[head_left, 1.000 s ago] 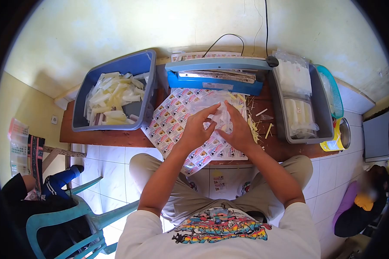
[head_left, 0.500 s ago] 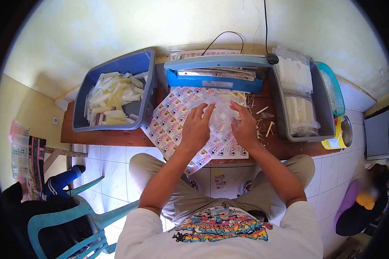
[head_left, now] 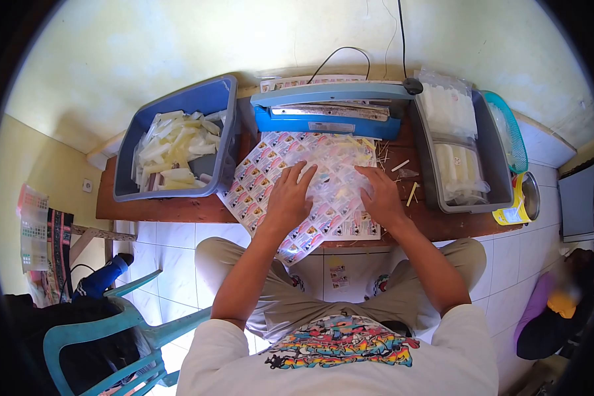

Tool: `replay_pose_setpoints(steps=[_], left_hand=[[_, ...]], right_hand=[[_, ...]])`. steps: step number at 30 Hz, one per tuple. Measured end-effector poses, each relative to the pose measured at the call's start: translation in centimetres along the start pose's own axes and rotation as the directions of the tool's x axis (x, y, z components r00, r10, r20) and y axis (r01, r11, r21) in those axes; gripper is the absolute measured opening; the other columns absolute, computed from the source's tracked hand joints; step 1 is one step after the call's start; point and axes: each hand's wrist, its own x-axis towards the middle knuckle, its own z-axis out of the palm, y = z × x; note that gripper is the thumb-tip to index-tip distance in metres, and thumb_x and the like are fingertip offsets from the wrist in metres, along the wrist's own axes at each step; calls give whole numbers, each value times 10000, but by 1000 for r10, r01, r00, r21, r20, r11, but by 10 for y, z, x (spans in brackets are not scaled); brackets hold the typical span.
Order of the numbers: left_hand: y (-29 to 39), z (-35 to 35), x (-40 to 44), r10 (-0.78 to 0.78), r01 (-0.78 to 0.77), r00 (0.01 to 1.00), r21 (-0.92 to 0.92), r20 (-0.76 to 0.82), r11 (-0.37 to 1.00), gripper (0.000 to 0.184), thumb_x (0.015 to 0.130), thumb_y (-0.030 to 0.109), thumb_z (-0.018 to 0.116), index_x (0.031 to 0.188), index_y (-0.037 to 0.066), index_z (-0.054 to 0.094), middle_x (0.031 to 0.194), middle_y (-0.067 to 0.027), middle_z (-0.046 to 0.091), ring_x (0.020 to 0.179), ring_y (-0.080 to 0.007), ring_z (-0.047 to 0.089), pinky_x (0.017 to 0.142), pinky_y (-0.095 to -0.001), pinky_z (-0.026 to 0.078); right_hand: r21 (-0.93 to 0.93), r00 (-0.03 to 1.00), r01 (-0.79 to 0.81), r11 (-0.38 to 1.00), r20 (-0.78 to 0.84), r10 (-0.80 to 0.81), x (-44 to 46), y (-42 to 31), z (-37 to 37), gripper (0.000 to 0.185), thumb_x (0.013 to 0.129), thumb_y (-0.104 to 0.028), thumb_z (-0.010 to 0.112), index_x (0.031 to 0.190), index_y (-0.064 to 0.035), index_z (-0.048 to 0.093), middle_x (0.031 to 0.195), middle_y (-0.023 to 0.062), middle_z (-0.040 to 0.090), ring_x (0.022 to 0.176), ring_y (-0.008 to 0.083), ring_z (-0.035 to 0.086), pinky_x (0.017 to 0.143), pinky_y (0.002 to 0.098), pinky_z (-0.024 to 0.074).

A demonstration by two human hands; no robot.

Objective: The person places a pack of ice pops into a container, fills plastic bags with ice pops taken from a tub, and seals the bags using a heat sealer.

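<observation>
While both hands are hovering low over the middle of the table point(head_left: 158, 210), clear plastic point(head_left: 337, 183) is lying between them on the printed sheets point(head_left: 256, 193). The left hand point(head_left: 289, 200) is spreading its fingers in a loose curve at the near left edge of the plastic, and the right hand point(head_left: 384, 200) is holding its fingers parted and slightly bent at the opposite edge. Neither is visibly pinching anything; whether the fingertips are touching the film, the picture is not showing clearly.

Behind the plastic, a blue sealer point(head_left: 327, 123) is standing with its long arm reaching across the top, and a black cable point(head_left: 402, 43) is hanging down the wall near the arm's right end. To the left, a grey-blue bin point(head_left: 228, 155) is holding a loose heap of pale, wrapped pieces point(head_left: 171, 145). To the right, a grey bin point(head_left: 500, 158) is carrying packs of pale sticks point(head_left: 457, 168) in clear bags, one pack lying farther back than the other. Thin pale slivers point(head_left: 400, 165) are lying scattered between the sheets and the grey bin. A green mesh basket point(head_left: 518, 148) is sitting just beyond that bin, and a yellow tin point(head_left: 509, 214) is resting on its side near the bin's front corner.
</observation>
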Motion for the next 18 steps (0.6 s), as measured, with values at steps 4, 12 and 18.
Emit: replay_pose_setpoints(steps=[4, 12, 18], left_hand=[[-4, 2, 1, 64, -75, 994, -113, -94, 991, 563, 882, 96, 802, 1420, 96, 635, 1447, -143, 616, 1329, -365, 582, 1086, -470, 508], [-2, -4, 7, 77, -116, 986, -269, -150, 956, 351, 920, 155, 815, 1253, 72, 740, 1282, -137, 726, 1214, -355, 667, 1055, -459, 522], [-1, -5, 5, 76, -113, 991, -373, -110, 921, 357, 922, 175, 826, 1250, 63, 740, 1268, -150, 732, 1215, -356, 670, 1041, -460, 526]], right_hand=[[12, 1000, -4, 1000, 17, 4, 1, -7, -4, 484, 896, -50, 772, 1365, -25, 657, 1296, 228, 682, 1199, 424, 670, 1037, 465, 548], [27, 1000, -3, 1000, 16, 3, 5, -20, -15, 473, 891, -122, 801, 1336, -21, 678, 1263, 218, 706, 1188, 421, 676, 1043, 463, 544], [22, 991, 111, 994, 67, -112, 3, -21, -14, 504, 880, -121, 802, 1357, -36, 667, 1289, 207, 698, 1213, 407, 665, 1062, 463, 536]])
